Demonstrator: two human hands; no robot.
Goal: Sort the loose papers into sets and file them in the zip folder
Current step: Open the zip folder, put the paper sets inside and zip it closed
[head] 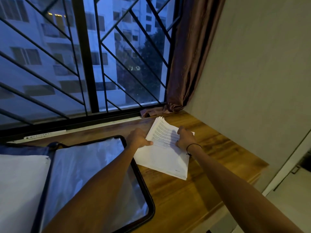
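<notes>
The loose papers (164,148) lay on the wooden ledge (210,148) beside the open zip folder (94,174). The left hand (138,137) pinched one edge; the right hand (186,137) seemingly pressed them flat. Light, floppy sheets: best gripped by opposite edges.

A person's left hand (138,137) and right hand (186,138) press on a stack of printed papers (164,151) lying on a wooden ledge (210,148) beneath a barred window (84,56). The upper sheets fan upward at the far edge, the left thumb resting on the stack's left side, the right fingers curled on top. An open zip folder (94,174) with a clear plastic pocket lies just left of the papers, under the left forearm. A brown curtain (190,56) hangs in the corner
</notes>
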